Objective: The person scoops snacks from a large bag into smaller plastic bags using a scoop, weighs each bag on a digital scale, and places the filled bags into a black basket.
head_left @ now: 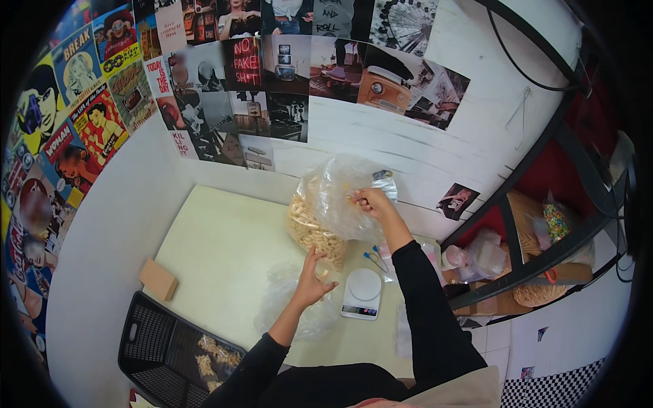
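I hold a big clear bag (pixel 326 211) of pale puffed snacks above the far side of the desk (pixel 218 251). My right hand (pixel 371 201) is closed on the upper edge of the bag and lifts it. The snacks sit in the low part of the bag, and the top part is empty and crumpled. My left hand (pixel 309 282) is under the bag with the fingers half open and pointing up; the fingertips touch the bottom of the bag or are just beside it, I cannot tell which. It grips nothing.

Under my left hand a second clear bag (pixel 292 302) lies on the desk, soft and nearly flat. Just to the right of it stands a small white scale (pixel 362 292) with a round plate. Near the scale, behind it, are some small blue clips (pixel 373 257).

At the left side of the desk lies a small brown box (pixel 158 279). Beside the near left corner of the desk is a black basket (pixel 153 343) with a few small packs of snacks inside it.

To the right stands a dark shelf (pixel 544 258) with more bags of food on it. The wall behind the desk is white, and many posters (pixel 224 88) cover its upper part and the left wall.
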Tool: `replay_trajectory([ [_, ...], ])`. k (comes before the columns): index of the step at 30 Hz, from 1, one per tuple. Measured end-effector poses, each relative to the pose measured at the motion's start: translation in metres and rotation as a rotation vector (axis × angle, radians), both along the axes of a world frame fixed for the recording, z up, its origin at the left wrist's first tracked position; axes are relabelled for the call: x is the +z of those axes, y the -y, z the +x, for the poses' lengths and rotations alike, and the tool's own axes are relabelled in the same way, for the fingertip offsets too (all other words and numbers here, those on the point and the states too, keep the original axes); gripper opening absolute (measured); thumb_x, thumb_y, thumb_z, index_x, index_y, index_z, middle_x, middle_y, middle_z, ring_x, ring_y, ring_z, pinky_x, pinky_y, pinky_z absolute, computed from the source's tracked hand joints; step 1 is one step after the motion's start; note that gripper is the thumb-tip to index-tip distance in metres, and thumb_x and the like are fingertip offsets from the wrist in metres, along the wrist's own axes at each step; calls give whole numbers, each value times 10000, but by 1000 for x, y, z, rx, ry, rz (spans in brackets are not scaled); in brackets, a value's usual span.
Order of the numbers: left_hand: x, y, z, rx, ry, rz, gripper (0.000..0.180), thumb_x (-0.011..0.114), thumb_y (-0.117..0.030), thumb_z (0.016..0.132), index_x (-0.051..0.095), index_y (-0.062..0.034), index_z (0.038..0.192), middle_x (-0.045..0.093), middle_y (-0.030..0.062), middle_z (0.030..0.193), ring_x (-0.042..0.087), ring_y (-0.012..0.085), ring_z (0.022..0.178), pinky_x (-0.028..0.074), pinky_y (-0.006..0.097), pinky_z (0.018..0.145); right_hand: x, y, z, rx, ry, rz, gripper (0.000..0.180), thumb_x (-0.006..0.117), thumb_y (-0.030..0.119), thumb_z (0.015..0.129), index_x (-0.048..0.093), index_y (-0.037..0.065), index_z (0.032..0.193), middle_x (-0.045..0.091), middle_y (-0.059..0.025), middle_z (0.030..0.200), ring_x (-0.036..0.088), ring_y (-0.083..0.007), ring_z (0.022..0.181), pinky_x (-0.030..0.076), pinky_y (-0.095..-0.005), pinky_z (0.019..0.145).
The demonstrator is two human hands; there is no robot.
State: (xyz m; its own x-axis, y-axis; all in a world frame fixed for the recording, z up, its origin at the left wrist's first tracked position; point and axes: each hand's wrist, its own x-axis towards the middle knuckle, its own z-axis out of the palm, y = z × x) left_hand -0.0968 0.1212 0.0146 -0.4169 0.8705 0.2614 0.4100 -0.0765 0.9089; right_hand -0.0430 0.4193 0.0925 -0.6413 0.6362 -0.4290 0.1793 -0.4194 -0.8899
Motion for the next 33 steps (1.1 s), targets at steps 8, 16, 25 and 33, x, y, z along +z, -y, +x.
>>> replay_trajectory([
  [8, -12, 59, 4, 6, 115, -53, 836, 847, -123, 604, 415, -52, 1316, 438, 158, 1320, 437, 310, 1256, 394, 391, 1035, 7, 19, 73, -146, -72, 35, 133, 568, 77, 903, 532, -29, 975, 574, -103, 823, 359, -34, 494, 264, -175, 369],
  [16, -43, 80, 0, 83, 38, -14, 819, 843, -94, 604, 421, -46, 1304, 484, 152, 1224, 473, 302, 1200, 395, 382, 1025, 38, 70, 141, -119, -129, 112, 153, 592, 106, 899, 547, -35, 939, 568, -80, 795, 368, -25, 494, 258, -166, 376],
  [25, -43, 91, -4, 81, -88, -40, 820, 824, -72, 580, 425, -79, 1296, 495, 134, 1195, 467, 324, 1170, 384, 408, 1002, 7, 182, 160, 119, 19, -10, 170, 614, 137, 886, 615, -22, 945, 585, -28, 695, 359, -20, 464, 248, -176, 402],
  [33, -34, 98, 1, 84, -226, -105, 800, 786, -64, 562, 438, -128, 1279, 494, 116, 1204, 453, 336, 1158, 379, 435, 966, -17, 234, 110, 428, 317, 670, 220, 611, 161, 842, 688, -44, 847, 666, -102, 703, 550, -153, 523, 406, -295, 467],
])
